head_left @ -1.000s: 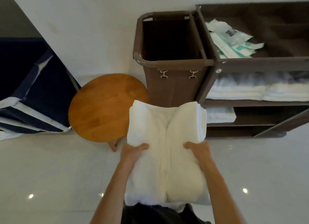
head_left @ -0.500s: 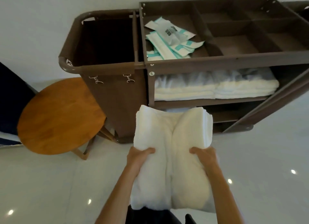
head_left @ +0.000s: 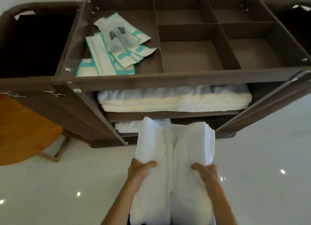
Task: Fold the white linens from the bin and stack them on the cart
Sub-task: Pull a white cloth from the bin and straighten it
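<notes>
A thick folded white linen [head_left: 175,157] is held out in front of me, doubled over with a crease down its middle. My left hand [head_left: 139,168] grips its left side and my right hand [head_left: 206,172] grips its right side, thumbs on top. Its far end reaches the front of the brown cart [head_left: 151,81], level with the lower shelf. The middle shelf carries a stack of folded white linens [head_left: 175,101]. More folded white cloth [head_left: 129,126] lies on the lower shelf, partly hidden behind the held linen.
The cart's top tray has several compartments; the left one holds teal-and-white packets [head_left: 114,51]. A dark laundry bag [head_left: 33,45] hangs on the cart's left end. A round wooden stool [head_left: 21,134] stands at the left on the glossy white floor [head_left: 269,174].
The view has swung right and closer to the cart. The held linen has moved forward until its far end meets the lower shelf. The navy bin has left the view.
</notes>
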The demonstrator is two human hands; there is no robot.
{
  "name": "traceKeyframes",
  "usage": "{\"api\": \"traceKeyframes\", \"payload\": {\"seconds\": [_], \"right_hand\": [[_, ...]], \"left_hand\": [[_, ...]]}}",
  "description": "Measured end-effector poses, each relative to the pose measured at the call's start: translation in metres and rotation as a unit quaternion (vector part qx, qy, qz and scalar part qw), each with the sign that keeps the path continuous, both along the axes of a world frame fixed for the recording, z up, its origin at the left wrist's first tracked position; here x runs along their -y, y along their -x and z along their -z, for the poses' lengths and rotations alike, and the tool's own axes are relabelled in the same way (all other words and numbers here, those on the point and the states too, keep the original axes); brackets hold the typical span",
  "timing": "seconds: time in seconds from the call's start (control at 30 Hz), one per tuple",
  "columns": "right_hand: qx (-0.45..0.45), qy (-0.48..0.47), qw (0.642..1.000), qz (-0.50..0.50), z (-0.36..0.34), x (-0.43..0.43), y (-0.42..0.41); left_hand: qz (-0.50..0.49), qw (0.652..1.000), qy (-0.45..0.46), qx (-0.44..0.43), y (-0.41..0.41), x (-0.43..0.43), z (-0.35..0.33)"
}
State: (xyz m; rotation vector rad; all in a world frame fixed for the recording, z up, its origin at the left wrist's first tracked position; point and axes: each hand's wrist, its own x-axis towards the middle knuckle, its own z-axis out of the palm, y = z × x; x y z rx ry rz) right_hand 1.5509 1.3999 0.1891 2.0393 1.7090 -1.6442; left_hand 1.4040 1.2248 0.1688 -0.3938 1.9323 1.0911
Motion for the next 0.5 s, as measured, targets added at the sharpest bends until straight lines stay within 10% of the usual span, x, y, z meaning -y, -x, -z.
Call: {"api": "traceKeyframes", "payload": {"seconds": [0.5], "right_hand": [[-0.017,-0.062,0.994,-0.084,0.132,-0.19,-0.053]], "left_hand": [[0.015,0.995,0.042,-0.09,-0.078,-0.198,0.137]]}}
